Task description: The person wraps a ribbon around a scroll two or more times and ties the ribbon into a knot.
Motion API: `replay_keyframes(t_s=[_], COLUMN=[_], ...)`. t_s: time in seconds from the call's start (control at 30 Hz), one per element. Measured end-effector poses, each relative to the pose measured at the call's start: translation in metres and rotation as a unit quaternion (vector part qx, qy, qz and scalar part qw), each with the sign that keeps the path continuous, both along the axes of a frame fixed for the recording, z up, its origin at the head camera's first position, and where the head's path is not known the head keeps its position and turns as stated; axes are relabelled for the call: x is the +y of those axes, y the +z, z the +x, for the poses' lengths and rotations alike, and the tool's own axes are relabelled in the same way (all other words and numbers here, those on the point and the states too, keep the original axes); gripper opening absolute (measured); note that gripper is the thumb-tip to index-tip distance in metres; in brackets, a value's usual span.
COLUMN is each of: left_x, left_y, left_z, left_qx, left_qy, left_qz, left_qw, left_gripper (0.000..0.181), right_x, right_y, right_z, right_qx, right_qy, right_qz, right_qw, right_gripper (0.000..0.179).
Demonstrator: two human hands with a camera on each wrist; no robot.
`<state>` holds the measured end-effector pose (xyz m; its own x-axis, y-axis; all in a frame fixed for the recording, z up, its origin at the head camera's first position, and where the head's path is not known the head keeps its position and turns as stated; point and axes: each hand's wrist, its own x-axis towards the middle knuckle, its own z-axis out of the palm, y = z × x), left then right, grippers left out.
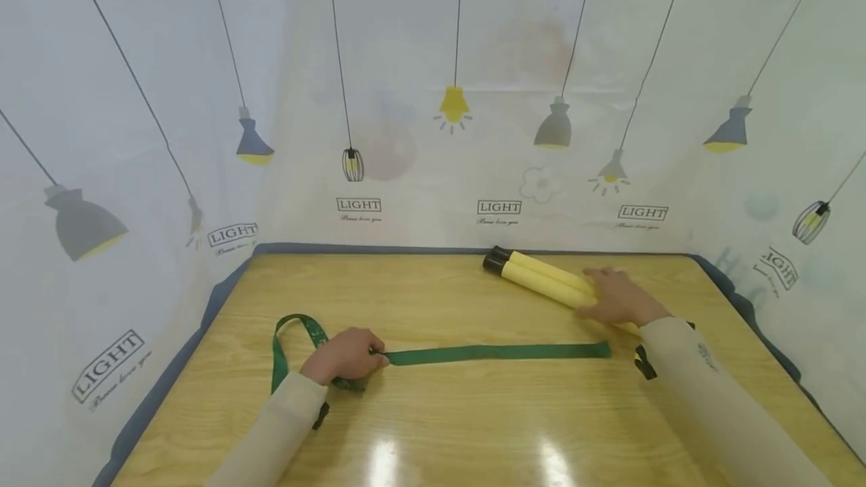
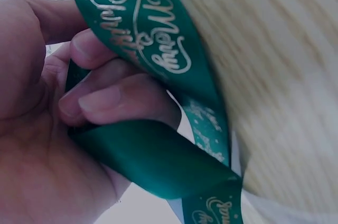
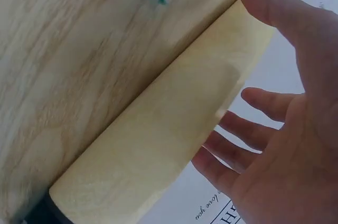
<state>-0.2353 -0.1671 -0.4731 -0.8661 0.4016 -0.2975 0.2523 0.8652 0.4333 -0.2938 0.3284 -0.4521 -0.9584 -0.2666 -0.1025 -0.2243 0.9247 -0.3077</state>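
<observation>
A green ribbon [image 1: 497, 352] lies stretched across the table, its free end pointing right. My left hand [image 1: 348, 355] grips it near its left part, where the rest loops back on itself. In the left wrist view, the curled fingers [image 2: 124, 100] hold the ribbon [image 2: 153, 155], which carries pale "Merry Christmas" lettering. Two yellow tubes with black ends [image 1: 541, 280] lie side by side at the back right. My right hand [image 1: 619, 297] is over their right part. Its fingers are spread in the right wrist view, with the thumb across the near yellow tube [image 3: 169, 97].
The wooden table [image 1: 419, 427] is bordered by a dark blue edge [image 1: 379, 249] at the back and sides. Behind it hangs a pale cloth [image 1: 419, 36] printed with lamps and the word LIGHT, enclosing the back and both sides.
</observation>
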Motion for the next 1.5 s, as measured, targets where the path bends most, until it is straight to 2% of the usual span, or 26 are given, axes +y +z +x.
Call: replay_keyframes(t_s=[0.13, 0.23, 0.4, 0.57, 1.0, 1.13, 1.37, 1.5], left_x=[0.003, 0.003, -0.001, 0.001, -0.001, 0.0, 0.002, 0.002], left_y=[-0.002, -0.002, -0.001, -0.001, 0.001, 0.001, 0.004, 0.003], left_z=[0.001, 0.001, 0.002, 0.002, 0.008, 0.009, 0.008, 0.007], left_qx=[0.01, 0.01, 0.017, 0.015, 0.006, 0.001, 0.011, 0.01], left_qy=[-0.016, -0.022, -0.016, -0.013, -0.009, -0.004, -0.012, -0.014], left_qz=[0.015, 0.024, 0.018, 0.018, 0.022, 0.024, 0.024, 0.024], left_qw=[0.9997, 0.9994, 0.9996, 0.9996, 0.9997, 0.9997, 0.9996, 0.9996], left_gripper=[0.025, 0.041, 0.043, 0.043, 0.044, 0.044, 0.043, 0.043], right_x=[0.003, 0.006, 0.006, 0.009, 0.006, 0.004, -0.008, -0.021], right_y=[-0.001, -0.004, -0.006, -0.006, -0.002, 0.002, 0.013, 0.02], right_z=[-0.006, -0.012, -0.019, -0.017, -0.008, -0.005, 0.002, 0.012], right_qx=[-0.023, -0.034, -0.046, -0.051, -0.037, -0.03, -0.038, -0.042], right_qy=[0.001, 0.009, 0.016, 0.017, 0.011, 0.007, -0.01, -0.01], right_qz=[0.04, 0.061, 0.074, 0.081, 0.09, 0.094, 0.032, 0.008], right_qw=[0.9989, 0.9976, 0.9961, 0.9953, 0.9952, 0.9951, 0.9987, 0.999], right_gripper=[0.097, 0.095, 0.094, 0.099, 0.097, 0.09, 0.046, 0.049])
